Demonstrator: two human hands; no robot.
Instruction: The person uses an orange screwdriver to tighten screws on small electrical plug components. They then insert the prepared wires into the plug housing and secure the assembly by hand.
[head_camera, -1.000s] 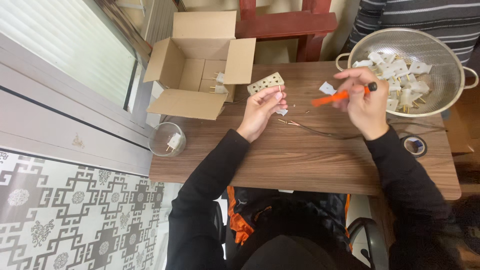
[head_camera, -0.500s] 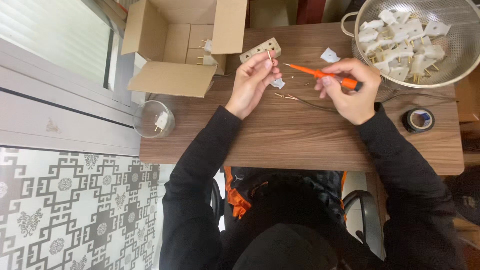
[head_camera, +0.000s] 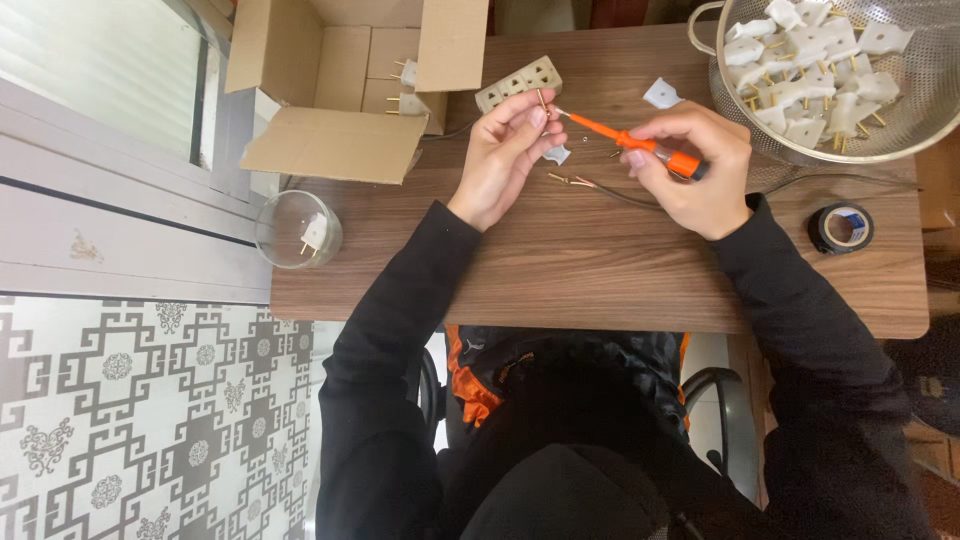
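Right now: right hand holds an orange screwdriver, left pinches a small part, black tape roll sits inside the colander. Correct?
Not quite. The tape roll lies on the table, below the colander, not in it; the head view shows this. The right hand does hold the orange screwdriver, and the left hand pinches a small part.

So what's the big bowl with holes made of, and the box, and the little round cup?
The bowl looks like shiny metal: silvery, full of tiny holes. The box looks like plain brown cardboard, dull, with bent flaps. The cup is clear, so glass or plastic; I can't tell which. You can see a white plug through it.
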